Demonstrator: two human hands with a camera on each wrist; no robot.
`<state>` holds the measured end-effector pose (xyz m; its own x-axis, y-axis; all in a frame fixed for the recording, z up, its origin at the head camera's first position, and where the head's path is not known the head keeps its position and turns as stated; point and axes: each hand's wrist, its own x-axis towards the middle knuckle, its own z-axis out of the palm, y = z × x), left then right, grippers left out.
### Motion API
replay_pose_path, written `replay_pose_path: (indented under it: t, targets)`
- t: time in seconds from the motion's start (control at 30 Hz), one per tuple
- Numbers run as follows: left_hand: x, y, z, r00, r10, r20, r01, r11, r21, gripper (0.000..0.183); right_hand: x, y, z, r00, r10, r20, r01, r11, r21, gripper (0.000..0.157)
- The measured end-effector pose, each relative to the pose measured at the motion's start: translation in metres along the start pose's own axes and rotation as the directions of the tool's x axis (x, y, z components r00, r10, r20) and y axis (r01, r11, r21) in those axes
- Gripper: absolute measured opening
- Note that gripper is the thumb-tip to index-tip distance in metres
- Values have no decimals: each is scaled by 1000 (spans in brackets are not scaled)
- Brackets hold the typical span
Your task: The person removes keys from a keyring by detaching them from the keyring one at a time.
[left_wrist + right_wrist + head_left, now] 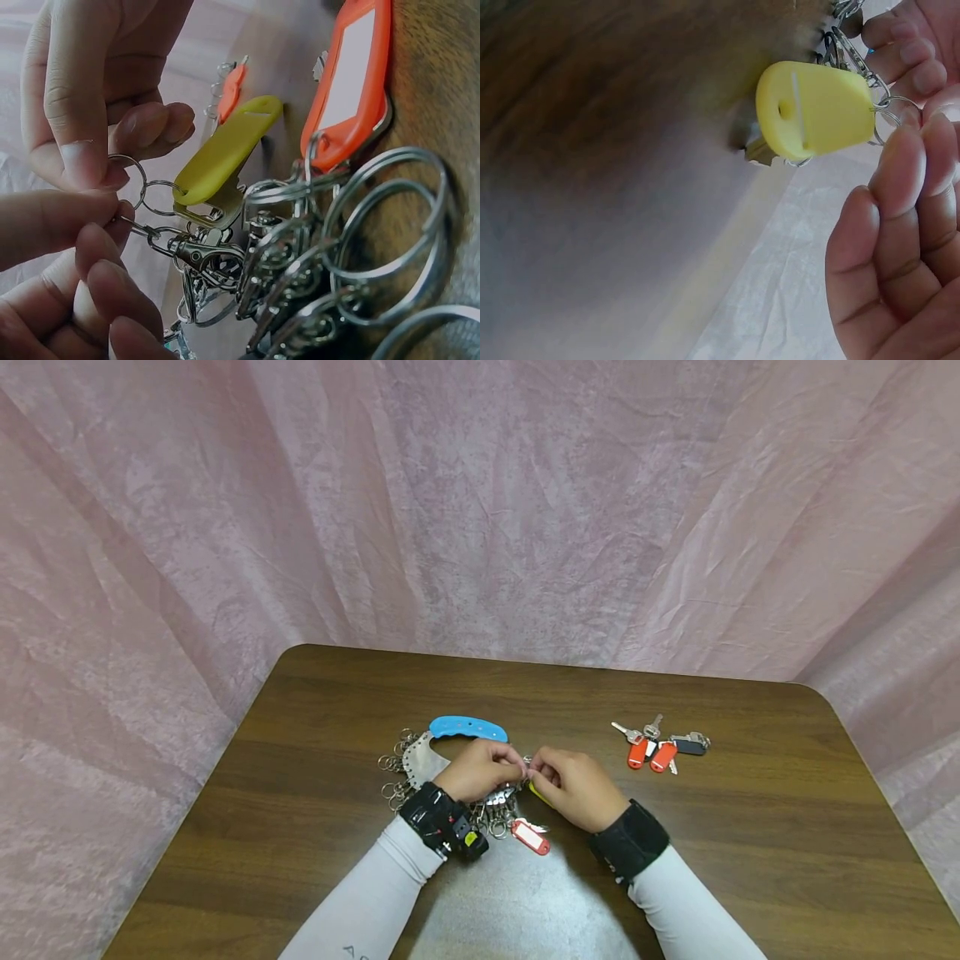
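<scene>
My left hand (480,770) pinches a metal ring at the end of a snap clasp (199,253), near the right end of a key holder plate (422,762) with a blue handle (467,727). Close against it, my right hand (579,787) pinches a thin split ring (135,171) between thumb and finger. From that ring, by a smaller one, hangs a yellow key tag (825,109) with a key (760,152) behind it. Whether the two pinched rings are joined is hard to tell. A red key tag (531,837) lies at the holder's lower edge.
On the table's right (787,810) lies a small group of keys (651,728) with orange tags (663,757) and a dark tag (690,747). More clasps with rings (393,763) fan out from the holder's left edge. A pink curtain (480,510) hangs behind the table.
</scene>
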<state>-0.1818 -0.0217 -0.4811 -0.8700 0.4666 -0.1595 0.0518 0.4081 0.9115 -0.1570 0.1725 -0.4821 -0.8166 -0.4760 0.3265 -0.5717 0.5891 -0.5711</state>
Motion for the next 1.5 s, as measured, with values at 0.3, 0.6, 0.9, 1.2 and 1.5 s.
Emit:
replay_pose_path:
  t: [0.3,0.6,0.9,1.2,1.5]
  targets:
    - [0,0,0,1000,18,-1,-18,1000,-13,4,1,0,-1,999,44,-30,-44,999,-29,8]
    - [-12,22,-3,999,36,8,-36,999,-23,7,1,4,-1,996,74,-48,-76,996,-56,9]
    - [-3,5,0,999,28,22,-28,1000,1,6,1,7,0,995,100,-19,-101,993,-62,5]
    - [-1,0,0,1000,14,19,-14,1000,16,6,1,2,-2,995,95,-11,-95,994,-61,5]
    - [0,0,0,1000,4,6,-4,1000,29,6,1,-2,-3,999,42,15,-41,999,-22,4]
